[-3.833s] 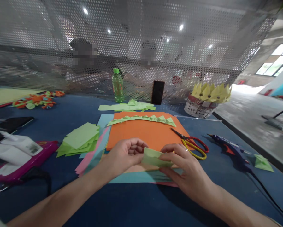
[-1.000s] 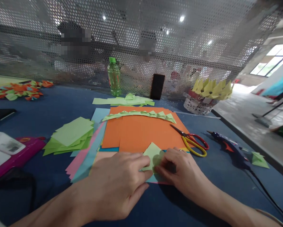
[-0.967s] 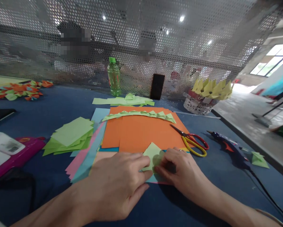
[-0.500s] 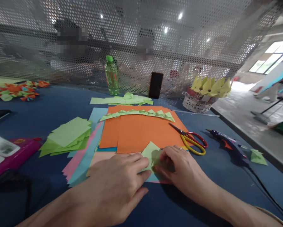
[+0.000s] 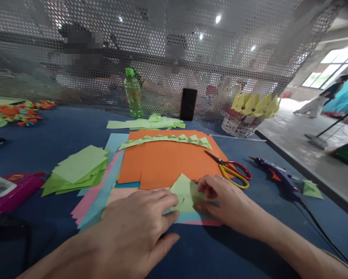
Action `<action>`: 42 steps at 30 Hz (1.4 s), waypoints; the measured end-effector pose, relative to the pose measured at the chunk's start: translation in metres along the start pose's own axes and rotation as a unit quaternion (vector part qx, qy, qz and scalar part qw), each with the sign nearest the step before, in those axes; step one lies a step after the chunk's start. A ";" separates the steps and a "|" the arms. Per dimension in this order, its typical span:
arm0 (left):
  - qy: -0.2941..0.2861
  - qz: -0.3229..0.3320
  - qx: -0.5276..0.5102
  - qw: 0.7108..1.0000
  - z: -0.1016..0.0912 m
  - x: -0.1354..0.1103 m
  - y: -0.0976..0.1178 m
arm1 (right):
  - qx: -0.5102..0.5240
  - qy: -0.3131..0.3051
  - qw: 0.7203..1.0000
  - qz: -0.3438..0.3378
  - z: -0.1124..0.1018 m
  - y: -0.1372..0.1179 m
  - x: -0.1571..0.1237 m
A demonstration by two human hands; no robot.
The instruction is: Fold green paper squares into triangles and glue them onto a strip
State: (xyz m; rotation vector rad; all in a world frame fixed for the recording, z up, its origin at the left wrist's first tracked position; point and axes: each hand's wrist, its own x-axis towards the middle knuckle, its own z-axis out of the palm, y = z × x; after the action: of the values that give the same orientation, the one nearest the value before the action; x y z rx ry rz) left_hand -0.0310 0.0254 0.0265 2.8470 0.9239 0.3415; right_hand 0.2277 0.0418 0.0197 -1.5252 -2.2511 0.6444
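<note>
A small light-green paper piece (image 5: 183, 192), folded to a point, lies on the coloured sheets at the near edge of the orange paper (image 5: 168, 161). My left hand (image 5: 135, 232) lies flat with its fingers stretched out, the fingertips pressing the piece's left side. My right hand (image 5: 226, 203) has its fingers curled and pinches the piece's right side. A row of folded green triangles (image 5: 165, 140) lies along the far edge of the orange paper.
A stack of green squares (image 5: 77, 168) lies left. Scissors (image 5: 230, 170) and a glue gun (image 5: 274, 176) with its cord lie right. A green bottle (image 5: 131, 93), a phone (image 5: 188, 104), a basket with yellow paper points (image 5: 248, 116) and a pink device (image 5: 13, 190) stand around.
The green piece was held up as a folded strip; now it lies pressed flat as a pointed shape. In the last second my right fingers shifted right, uncovering more of it.
</note>
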 end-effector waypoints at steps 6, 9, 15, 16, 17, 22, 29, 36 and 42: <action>-0.022 -0.012 0.002 1.000 -0.001 0.002 0.002 | -0.036 0.050 0.998 0.018 0.018 -0.015 -0.002; -0.032 -0.018 0.004 0.999 -0.001 0.002 0.003 | -0.064 0.065 0.996 0.023 0.027 -0.021 -0.002; -0.025 -0.009 0.005 1.000 -0.002 0.002 0.003 | -0.043 0.043 0.997 0.051 0.023 -0.018 0.001; -0.024 -0.009 0.004 1.000 -0.001 0.002 0.003 | -0.033 0.031 0.997 0.055 0.021 -0.016 0.002; -0.021 -0.010 0.005 1.000 -0.001 0.002 0.002 | -0.021 0.021 0.998 0.055 0.018 -0.014 0.002; -0.011 0.001 0.012 1.000 -0.001 0.001 0.001 | 0.036 -0.011 0.999 0.036 0.004 -0.002 -0.001; 0.006 0.004 0.007 1.000 -0.001 0.000 0.000 | 0.108 0.020 0.993 0.032 0.001 0.017 0.000; 0.020 0.017 0.000 1.000 0.002 0.003 -0.002 | 0.091 0.040 0.995 0.021 0.005 0.003 0.000; 0.021 0.017 0.003 1.000 0.000 0.004 -0.002 | 0.077 0.059 0.995 0.028 0.005 -0.001 0.000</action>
State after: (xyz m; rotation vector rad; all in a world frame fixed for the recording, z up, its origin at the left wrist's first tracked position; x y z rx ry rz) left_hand -0.0289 0.0288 0.0267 2.8755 0.8859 0.4033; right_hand 0.2242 0.0406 0.0158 -1.5147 -2.0277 0.7075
